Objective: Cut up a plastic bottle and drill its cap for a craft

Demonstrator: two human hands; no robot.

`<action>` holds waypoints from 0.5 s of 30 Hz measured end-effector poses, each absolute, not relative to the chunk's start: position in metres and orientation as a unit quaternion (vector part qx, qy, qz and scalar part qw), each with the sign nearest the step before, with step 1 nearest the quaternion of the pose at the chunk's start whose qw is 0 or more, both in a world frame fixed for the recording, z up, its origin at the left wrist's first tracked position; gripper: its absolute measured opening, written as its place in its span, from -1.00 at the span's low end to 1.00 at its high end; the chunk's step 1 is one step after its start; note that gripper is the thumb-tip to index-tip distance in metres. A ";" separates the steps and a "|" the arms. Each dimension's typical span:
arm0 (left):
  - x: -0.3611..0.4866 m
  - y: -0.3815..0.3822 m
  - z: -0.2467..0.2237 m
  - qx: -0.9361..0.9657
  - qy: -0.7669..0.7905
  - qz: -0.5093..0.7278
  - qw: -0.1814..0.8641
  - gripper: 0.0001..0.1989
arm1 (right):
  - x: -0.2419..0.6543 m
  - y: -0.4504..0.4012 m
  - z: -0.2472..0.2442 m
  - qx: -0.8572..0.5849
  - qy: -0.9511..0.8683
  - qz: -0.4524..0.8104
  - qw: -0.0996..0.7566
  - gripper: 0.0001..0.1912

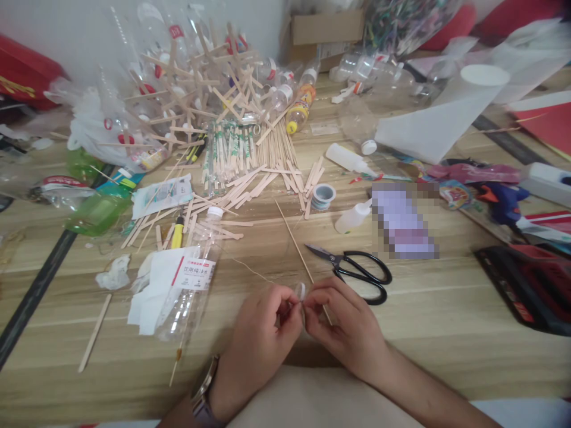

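My left hand (pixel 267 321) and my right hand (pixel 343 327) meet low in the middle, fingertips pinched together. Between them stands a small white round piece (pixel 300 290), like a bottle cap on edge; the fingers partly hide it. A thin string (pixel 250 270) runs across the table into my left fingers. Under my right hand passes a thin wooden stick (pixel 292 238), lying on the table. Black-handled scissors (pixel 357 267) lie just beyond my right hand, blades partly apart. To the left lies a clear plastic bottle (pixel 178 309) with a white cap.
Loose craft sticks (pixel 241 193) and a heap of bottles and joined sticks (pixel 191 89) fill the back left. Near the scissors are a squeeze bottle (pixel 352 219), a tape spool (pixel 323 196) and a blurred-out phone-like rectangle (pixel 401 220). A black-and-red case (pixel 526 285) lies right.
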State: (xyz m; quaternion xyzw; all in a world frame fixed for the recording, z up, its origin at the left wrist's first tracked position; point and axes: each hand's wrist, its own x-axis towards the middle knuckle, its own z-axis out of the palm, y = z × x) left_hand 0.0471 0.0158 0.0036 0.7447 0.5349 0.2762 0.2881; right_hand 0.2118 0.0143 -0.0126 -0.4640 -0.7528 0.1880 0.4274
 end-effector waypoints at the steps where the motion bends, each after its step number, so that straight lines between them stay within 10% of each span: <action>1: 0.047 0.016 0.003 0.745 0.532 0.280 0.289 -0.90 | 0.212 0.014 -0.012 -0.465 -0.751 0.189 0.430 -0.86; 15: 0.044 0.015 0.003 0.770 0.493 0.282 0.293 -0.91 | 0.212 0.018 -0.005 -0.478 -0.660 0.370 0.447 -0.85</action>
